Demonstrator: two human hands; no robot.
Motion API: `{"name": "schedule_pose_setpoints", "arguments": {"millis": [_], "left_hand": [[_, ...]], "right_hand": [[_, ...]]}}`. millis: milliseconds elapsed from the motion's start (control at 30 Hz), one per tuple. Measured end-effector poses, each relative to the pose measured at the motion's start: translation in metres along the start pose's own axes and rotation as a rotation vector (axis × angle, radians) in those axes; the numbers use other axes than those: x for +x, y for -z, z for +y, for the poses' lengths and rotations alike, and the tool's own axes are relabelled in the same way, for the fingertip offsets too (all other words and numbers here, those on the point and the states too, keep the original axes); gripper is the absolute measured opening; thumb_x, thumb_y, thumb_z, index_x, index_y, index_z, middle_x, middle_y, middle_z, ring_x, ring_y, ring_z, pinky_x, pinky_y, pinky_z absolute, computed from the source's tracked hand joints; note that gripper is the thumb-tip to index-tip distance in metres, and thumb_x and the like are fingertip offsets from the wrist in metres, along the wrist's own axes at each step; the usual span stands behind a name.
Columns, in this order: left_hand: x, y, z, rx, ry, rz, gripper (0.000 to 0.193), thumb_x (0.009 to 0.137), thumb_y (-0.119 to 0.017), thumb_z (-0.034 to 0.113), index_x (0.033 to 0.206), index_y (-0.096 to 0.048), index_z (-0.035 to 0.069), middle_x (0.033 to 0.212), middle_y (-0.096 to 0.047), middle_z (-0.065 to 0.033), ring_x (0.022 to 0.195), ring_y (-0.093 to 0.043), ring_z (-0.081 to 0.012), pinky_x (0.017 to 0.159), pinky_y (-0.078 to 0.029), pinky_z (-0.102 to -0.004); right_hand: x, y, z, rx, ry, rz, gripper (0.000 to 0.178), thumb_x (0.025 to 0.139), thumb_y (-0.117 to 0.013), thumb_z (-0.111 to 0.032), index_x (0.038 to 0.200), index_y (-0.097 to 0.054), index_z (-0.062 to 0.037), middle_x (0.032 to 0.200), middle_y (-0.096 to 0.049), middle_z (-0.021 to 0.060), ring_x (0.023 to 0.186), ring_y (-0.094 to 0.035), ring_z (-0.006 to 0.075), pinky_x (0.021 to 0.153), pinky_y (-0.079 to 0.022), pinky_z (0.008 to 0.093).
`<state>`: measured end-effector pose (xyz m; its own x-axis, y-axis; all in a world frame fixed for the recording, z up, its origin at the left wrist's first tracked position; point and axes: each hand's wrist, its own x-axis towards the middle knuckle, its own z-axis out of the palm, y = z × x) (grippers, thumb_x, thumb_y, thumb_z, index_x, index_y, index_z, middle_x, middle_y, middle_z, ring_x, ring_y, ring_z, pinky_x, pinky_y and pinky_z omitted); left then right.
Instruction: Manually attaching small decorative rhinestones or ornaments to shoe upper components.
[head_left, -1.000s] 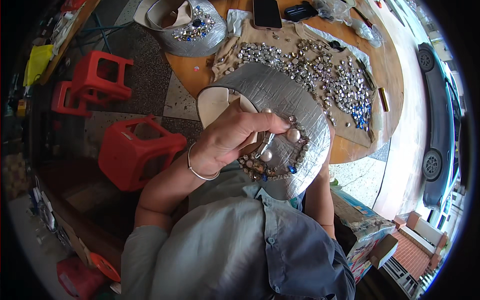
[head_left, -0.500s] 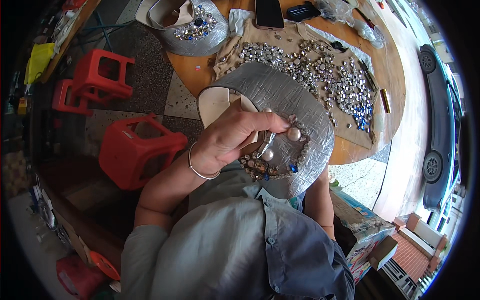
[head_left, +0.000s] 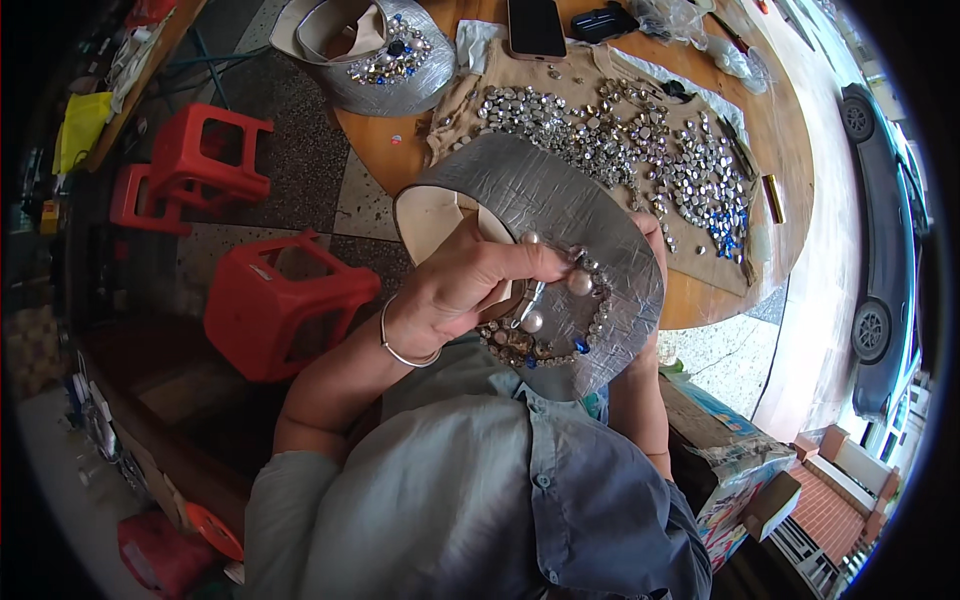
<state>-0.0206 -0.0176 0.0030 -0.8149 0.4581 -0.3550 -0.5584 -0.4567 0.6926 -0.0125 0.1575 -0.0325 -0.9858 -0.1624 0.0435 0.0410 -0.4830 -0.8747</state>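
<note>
The left grip (head_left: 455, 285) is clamped on the wide silver band (head_left: 610, 225), its thumb pressed flat on the crinkled outer face beside a large pearl (head_left: 580, 283) while the other fingers go in at the opening. The right grip (head_left: 650, 235) touches the band's right edge; most of it is hidden behind, so I cannot tell how far it is closed. The band is held up in front of the person's shirt (head_left: 450, 470), at the near side of the round wooden surface (head_left: 792, 215), its beige lining showing at the left. Below the thumb sit another pearl (head_left: 532, 322), a row of clear rhinestones (head_left: 598, 325) and a blue rhinestone (head_left: 582, 347).

Beyond the band, a tan cloth (head_left: 712, 272) on the surface carries scattered clear stones (head_left: 530, 112), with blue stones (head_left: 730, 238) grouped at its right. A gold-coloured tube (head_left: 774, 198) lies just beside the cloth, and a phone (head_left: 536, 28) rests at its far edge. A second silver band (head_left: 420, 92), already jewelled, stands at the surface's far left. Red plastic stools (head_left: 250, 310) stand on the floor to the left.
</note>
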Motion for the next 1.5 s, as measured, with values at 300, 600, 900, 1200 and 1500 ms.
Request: {"name": "schedule_pose_setpoints", "arguments": {"millis": [300,600,900,1200,1500], "left_hand": [[-0.007,-0.013,-0.004,0.189,-0.181,0.146,0.013,0.076,-0.063,0.002,0.088,-0.064,-0.001,0.073,-0.064,-0.0038,0.061,-0.058,-0.0068,0.051,-0.043,-0.0190],[-0.031,0.006,0.014,0.133,-0.226,0.203,0.019,0.077,-0.061,-0.002,0.096,-0.060,-0.002,0.084,-0.065,-0.0082,0.075,-0.063,-0.0133,0.067,-0.050,-0.0246],[-0.167,0.205,0.095,0.344,-0.373,0.929,0.024,0.087,-0.056,0.015,0.104,-0.056,-0.002,0.089,-0.062,-0.0114,0.078,-0.063,-0.0199,0.067,-0.053,-0.0338],[-0.051,0.082,0.040,0.259,-0.432,0.611,0.025,0.079,-0.064,0.004,0.103,-0.058,0.001,0.094,-0.063,-0.0075,0.083,-0.062,-0.0157,0.074,-0.050,-0.0299],[-0.010,0.010,0.013,-0.057,-0.159,0.342,0.018,0.075,-0.066,0.002,0.093,-0.061,-0.001,0.084,-0.065,-0.0087,0.076,-0.064,-0.0171,0.070,-0.051,-0.0288]], "right_hand": [[0.011,-0.004,-0.059,-1.258,0.628,-0.332,0.028,0.059,-0.070,-0.002,0.086,-0.068,-0.0108,0.086,-0.058,0.0044,0.081,-0.051,0.0186,0.071,-0.039,0.0286],[0.004,0.070,-0.150,0.578,0.185,-0.154,0.026,0.098,-0.027,-0.013,0.108,-0.042,0.0058,0.086,-0.050,0.0066,0.045,-0.032,0.0058,0.039,-0.029,0.0173],[-0.142,0.503,-0.344,0.125,0.694,1.058,0.019,0.088,-0.044,-0.004,0.099,-0.052,0.0104,0.090,-0.056,0.0167,0.081,-0.057,0.0243,0.075,-0.049,0.0335],[-0.023,0.200,-0.155,-0.897,0.538,0.795,0.026,0.090,-0.051,-0.017,0.112,-0.055,-0.0036,0.104,-0.058,0.0046,0.097,-0.051,0.0167,0.088,-0.038,0.0313],[-0.002,-0.033,-0.052,-1.192,0.509,-0.154,0.025,0.070,-0.066,0.003,0.093,-0.066,-0.0071,0.068,-0.043,0.0052,0.060,-0.046,0.0185,0.053,-0.037,0.0288]]}}
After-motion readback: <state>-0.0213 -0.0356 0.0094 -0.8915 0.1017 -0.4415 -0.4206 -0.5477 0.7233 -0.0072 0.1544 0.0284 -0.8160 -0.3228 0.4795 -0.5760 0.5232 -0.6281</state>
